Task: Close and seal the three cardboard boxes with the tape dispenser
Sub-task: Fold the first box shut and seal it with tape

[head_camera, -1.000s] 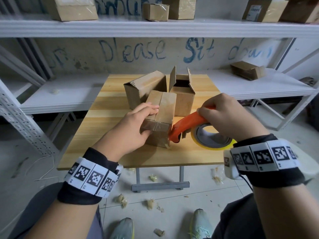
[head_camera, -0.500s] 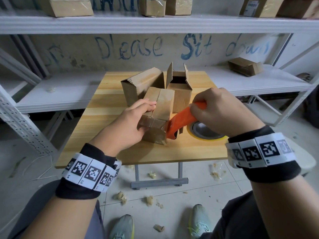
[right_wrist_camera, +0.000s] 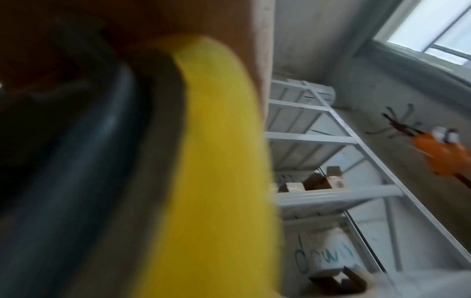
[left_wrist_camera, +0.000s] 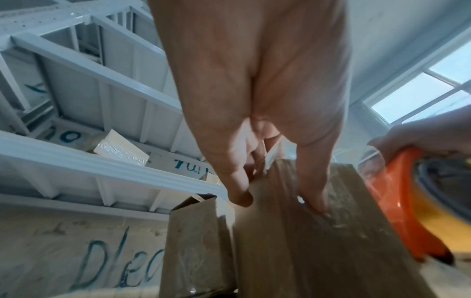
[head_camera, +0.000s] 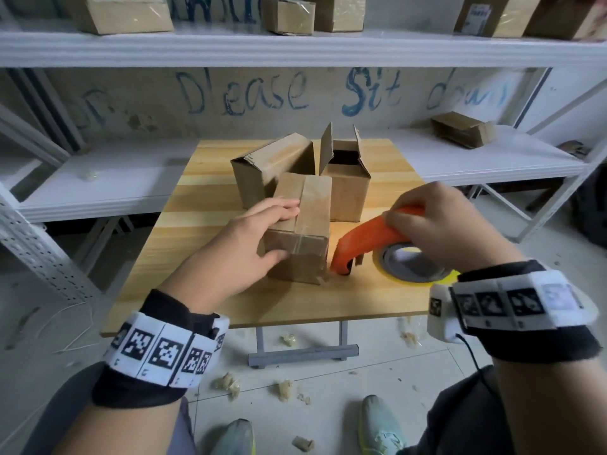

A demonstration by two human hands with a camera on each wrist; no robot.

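On table, near front edge: near box, flaps closed, clear tape running along top seam and down front face. Left hand on its left half, fingers straight and together across top, thumb against front face; from left wrist view, fingertips on top, thumb on taped front face. Right hand wrapped round orange handle of dispenser, fingers clamped on it. Dispenser nose down at table, touching box's lower right front corner; yellow tape roll behind nose, just beside right wrist. Right wrist view mostly blurred yellow roll and dark hub, fingers not visible there.

Behind near box, touching or nearly so: left box, tilted, top shut; right box, upright, flaps standing open.

Beyond table: white shelves with more cartons, blue writing on wall. On floor below: crumpled tape scraps, two shoes.
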